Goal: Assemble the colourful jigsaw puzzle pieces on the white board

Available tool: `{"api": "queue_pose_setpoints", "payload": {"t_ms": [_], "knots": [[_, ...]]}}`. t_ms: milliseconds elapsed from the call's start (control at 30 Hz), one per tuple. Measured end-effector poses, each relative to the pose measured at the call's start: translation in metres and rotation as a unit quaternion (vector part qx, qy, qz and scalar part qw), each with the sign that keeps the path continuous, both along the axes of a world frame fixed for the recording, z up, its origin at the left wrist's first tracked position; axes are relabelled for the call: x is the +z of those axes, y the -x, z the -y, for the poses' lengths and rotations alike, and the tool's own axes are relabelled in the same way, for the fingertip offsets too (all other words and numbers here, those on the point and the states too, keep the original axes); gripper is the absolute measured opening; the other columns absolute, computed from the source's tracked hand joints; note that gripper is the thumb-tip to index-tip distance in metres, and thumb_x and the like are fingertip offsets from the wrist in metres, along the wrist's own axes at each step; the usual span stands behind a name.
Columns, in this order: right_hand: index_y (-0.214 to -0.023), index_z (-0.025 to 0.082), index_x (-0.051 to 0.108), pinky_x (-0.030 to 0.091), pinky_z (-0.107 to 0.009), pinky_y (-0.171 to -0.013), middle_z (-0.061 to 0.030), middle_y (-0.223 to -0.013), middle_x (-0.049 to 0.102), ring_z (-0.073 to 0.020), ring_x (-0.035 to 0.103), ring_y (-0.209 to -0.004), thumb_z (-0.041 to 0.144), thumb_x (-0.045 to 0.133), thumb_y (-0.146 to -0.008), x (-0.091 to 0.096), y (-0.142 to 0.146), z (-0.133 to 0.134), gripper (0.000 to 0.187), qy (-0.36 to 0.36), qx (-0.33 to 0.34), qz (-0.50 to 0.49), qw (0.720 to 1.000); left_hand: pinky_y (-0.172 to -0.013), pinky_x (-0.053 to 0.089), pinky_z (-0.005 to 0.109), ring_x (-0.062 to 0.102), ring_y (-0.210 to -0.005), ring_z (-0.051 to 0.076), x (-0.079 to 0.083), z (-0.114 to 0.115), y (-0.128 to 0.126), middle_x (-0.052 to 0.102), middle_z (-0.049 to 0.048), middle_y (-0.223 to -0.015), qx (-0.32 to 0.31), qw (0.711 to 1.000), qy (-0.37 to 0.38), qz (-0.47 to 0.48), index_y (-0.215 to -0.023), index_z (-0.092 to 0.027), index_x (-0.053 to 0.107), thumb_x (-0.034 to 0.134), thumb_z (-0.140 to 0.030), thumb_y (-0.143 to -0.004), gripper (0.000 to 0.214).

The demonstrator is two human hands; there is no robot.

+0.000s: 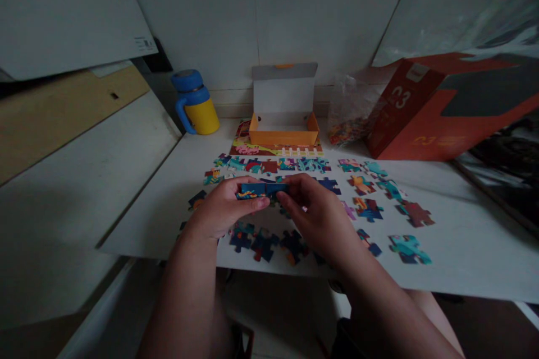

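Observation:
My left hand [223, 207] and my right hand [315, 214] meet above the white table [471, 261], pinching a joined strip of blue jigsaw pieces [264, 189] from either end. Its underside is partly hidden by my fingers. Loose jigsaw pieces [263, 245] lie just below my hands. A row of teal, red and blue pieces [269, 166] stretches beyond them. More spaced-out pieces [409, 249] lie to the right of my right hand.
An open orange box [284, 134] stands on a printed picture card [275, 150] at the back. A clear bag of pieces [347, 112] and a large red-orange carton [421, 118] sit to its right. A blue-and-yellow bottle [196, 104] stands back left, beside a tan board [63, 118].

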State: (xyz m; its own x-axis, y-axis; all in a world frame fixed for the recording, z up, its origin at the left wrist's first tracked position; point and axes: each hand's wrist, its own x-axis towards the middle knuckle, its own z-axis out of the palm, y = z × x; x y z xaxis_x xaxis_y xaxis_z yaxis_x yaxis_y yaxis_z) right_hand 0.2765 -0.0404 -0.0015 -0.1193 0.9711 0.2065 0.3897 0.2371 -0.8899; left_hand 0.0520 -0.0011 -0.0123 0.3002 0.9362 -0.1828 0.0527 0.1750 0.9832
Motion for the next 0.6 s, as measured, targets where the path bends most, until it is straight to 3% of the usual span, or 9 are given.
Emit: {"api": "queue_pose_setpoints", "payload": {"t_ms": [167,367,600], "knots": [[-0.115,0.023,0.065,0.049,-0.032,-0.067,-0.0034,-0.093,0.074,-0.018,0.066,-0.076,0.044,0.066,-0.102,-0.0061,-0.0011,-0.0007,0.025,0.016,0.003,-0.039,0.999,-0.084,0.053,0.03,0.071,-0.088,0.018,0.0044,0.0006,-0.0009,0.075,0.0027,-0.103,-0.001,1.0,-0.017,-0.002,-0.119,-0.022,0.07,0.097,-0.036,-0.075,0.053],[-0.112,0.023,0.067,0.044,-0.03,-0.063,-0.0004,-0.083,0.07,-0.0164,0.06,-0.069,0.039,0.066,-0.1,-0.0012,-0.0007,-0.0008,0.02,0.005,-0.012,0.021,1.0,-0.077,0.049,0.028,0.067,-0.083,0.017,0.0081,0.0005,-0.0024,0.071,-0.0002,-0.094,-0.029,0.998,-0.044,-0.038,-0.11,-0.022,0.07,0.094,-0.038,-0.078,0.043],[-0.114,0.023,0.068,0.045,-0.03,-0.063,-0.0002,-0.084,0.07,-0.0161,0.061,-0.07,0.04,0.066,-0.1,-0.0026,-0.0014,-0.0008,0.021,0.008,-0.018,0.016,1.0,-0.073,0.049,0.029,0.067,-0.081,0.019,0.0104,0.0009,-0.0019,0.072,0.001,-0.091,-0.059,0.995,-0.051,-0.064,-0.112,-0.022,0.072,0.093,-0.041,-0.079,0.044]]}}
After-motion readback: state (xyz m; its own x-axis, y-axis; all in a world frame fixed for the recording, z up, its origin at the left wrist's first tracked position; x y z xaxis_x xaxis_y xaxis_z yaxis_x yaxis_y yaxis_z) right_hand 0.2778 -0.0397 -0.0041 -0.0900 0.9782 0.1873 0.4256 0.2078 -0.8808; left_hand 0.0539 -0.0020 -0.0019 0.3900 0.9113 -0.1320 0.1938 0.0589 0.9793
